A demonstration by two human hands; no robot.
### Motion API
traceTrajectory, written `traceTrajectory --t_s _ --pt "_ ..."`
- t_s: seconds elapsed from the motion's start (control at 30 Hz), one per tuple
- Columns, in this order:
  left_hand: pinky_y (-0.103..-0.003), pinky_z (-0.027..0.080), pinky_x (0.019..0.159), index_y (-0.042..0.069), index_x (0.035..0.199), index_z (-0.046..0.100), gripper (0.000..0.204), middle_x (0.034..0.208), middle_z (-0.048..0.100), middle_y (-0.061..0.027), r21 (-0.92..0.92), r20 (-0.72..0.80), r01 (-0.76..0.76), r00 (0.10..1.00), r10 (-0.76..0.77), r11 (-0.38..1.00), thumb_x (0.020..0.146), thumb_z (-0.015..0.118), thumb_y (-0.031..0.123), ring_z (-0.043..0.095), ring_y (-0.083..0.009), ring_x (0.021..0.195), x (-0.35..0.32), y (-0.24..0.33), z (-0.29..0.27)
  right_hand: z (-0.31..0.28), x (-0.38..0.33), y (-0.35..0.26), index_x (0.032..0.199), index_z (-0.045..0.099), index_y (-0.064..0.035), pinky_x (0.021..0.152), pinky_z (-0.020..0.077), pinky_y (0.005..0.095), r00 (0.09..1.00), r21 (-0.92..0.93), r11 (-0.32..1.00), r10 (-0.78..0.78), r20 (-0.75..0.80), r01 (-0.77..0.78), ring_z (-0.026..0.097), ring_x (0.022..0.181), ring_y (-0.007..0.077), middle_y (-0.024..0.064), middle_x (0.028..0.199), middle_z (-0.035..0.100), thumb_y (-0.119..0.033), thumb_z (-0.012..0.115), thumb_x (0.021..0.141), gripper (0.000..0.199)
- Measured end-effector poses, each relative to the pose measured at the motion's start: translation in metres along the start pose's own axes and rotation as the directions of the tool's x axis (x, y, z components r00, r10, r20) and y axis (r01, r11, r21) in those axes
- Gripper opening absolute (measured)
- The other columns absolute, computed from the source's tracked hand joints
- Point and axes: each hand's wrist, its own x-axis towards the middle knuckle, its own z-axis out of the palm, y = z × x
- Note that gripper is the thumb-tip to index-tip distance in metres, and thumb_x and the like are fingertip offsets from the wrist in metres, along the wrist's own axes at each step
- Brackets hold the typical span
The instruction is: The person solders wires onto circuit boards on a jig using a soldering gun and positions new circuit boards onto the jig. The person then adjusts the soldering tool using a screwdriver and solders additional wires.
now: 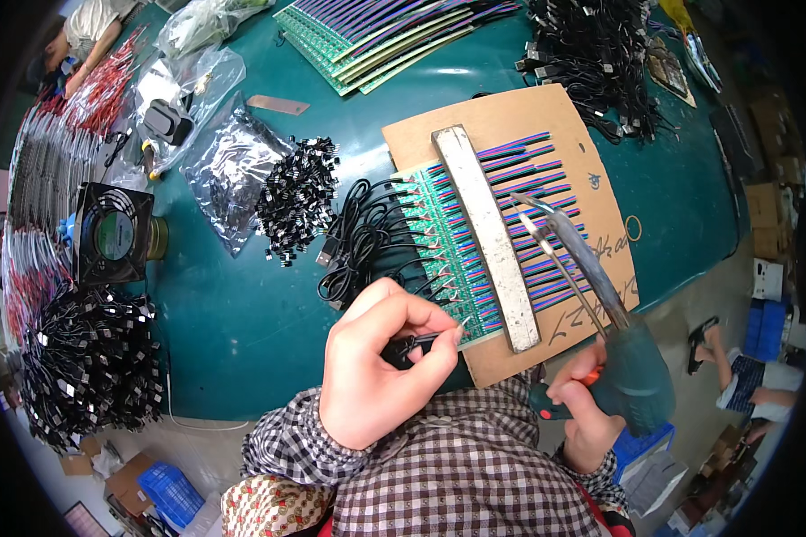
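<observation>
Green circuit board (439, 228) is seen lying on a sheet of cardboard (510, 112), pressed under a pale metal bar (488, 242), with coloured wires (546, 166) spread out beyond the bar. Its near end lies just beyond the fingertips of the left hand (381, 362), by which a black cable (406, 347) is gripped between bent fingers and thumb; whether the board is touched by them cannot be told. By the right hand (587, 412), placed lower and farther right, the orange handle of a slender soldering tool (560, 273) is held in curled fingers, well apart from the board, while its metal shaft is pointed across the coloured wires. Beside the board's left edge, a bundle of black cables (363, 237) is gathered.
</observation>
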Motion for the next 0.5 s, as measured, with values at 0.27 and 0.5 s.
traceTrajectory --t_s 0.27,0.5 --pt "-0.024 0.045 0.060 0.000 0.075 0.061 0.009 0.075 0.054 -0.0052 0.174 0.047 0.005 0.999 -0.013 0.985 0.071 0.069 0.002 0.055 -0.0121 0.066 0.019 -0.014 0.004 -0.027 -0.019 0.021 0.128 0.035 0.0054 0.062 0.0556 0.0326 0.961 0.160 0.975 -0.184 0.206 0.153 0.062 0.078 0.0249 0.0129 0.101 0.052 -0.034 0.061 0.089 0.061" --pt "-0.029 0.048 0.055 0.004 0.074 0.060 0.011 0.073 0.055 -0.0057 0.271 0.005 -0.001 1.000 0.000 0.963 0.069 0.069 0.005 0.058 -0.0176 0.063 0.020 -0.014 0.009 -0.027 -0.037 0.023 0.107 0.050 0.0036 0.070 0.0571 0.0334 0.992 -0.061 0.991 -0.113 0.054 0.117 0.067 0.083 0.0283 0.0216 0.102 0.059 -0.048 0.070 0.080 0.061"
